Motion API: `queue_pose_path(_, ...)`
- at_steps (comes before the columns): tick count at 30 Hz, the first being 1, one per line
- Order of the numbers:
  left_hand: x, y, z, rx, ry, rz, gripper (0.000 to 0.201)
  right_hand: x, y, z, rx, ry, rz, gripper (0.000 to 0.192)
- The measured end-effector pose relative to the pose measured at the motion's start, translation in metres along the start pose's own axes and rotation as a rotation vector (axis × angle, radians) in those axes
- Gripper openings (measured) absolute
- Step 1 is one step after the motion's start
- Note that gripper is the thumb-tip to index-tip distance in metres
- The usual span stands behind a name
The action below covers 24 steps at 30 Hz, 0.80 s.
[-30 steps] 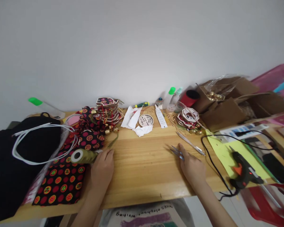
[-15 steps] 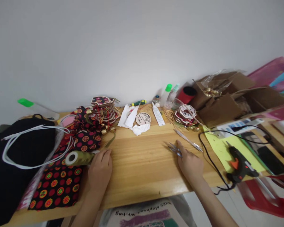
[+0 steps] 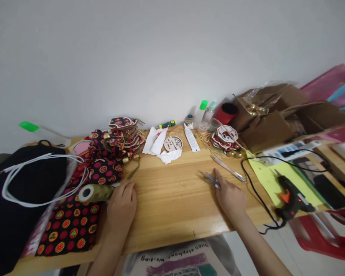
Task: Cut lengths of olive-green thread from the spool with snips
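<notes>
My right hand (image 3: 232, 198) rests on the wooden table (image 3: 175, 199), index finger pointing forward. Its fingers are closed on small metal scissors (image 3: 212, 179), whose blades point left and away from me. A white pen (image 3: 228, 168) lies just beyond this hand. On the left, my left hand (image 3: 122, 203) lies back up with its fingers curled together; their undersides are hidden. Against that hand lies an olive-green thread spool (image 3: 97, 193) on its side. Under and beside the spool is black fabric with red and orange flower dots (image 3: 70, 228).
Stacked octagonal patterned pieces with bells (image 3: 123, 132) stand at back left, similar pieces (image 3: 225, 136) at back right. A round printed disc (image 3: 173, 144) lies near white paper. At right are a glue gun (image 3: 293, 197) with black cord, yellow paper (image 3: 260, 178) and a cardboard box (image 3: 268, 132).
The view has shifted very slightly. Both hands stay in place, and the scissors in my right hand look almost the same as before.
</notes>
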State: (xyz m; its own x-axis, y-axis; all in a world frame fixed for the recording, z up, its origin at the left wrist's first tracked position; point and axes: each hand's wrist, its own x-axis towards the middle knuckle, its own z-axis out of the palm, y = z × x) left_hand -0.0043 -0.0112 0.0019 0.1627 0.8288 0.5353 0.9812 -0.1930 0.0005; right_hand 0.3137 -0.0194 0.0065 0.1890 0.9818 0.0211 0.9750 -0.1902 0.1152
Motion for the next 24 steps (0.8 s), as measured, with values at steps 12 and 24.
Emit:
queue_pose_path(12, -0.0035, -0.0011, 0.0008, 0.002, 0.012, -0.027, 0.020, 0.0003, -0.0001, -0.0025, 0.012, -0.004, -0.028, 0.048)
queue_pose_path(24, -0.0039, -0.0022, 0.0005, -0.064, 0.047, -0.045, 0.021, -0.0016, -0.0006, 0.0007, 0.009, 0.046, -0.004, 0.044)
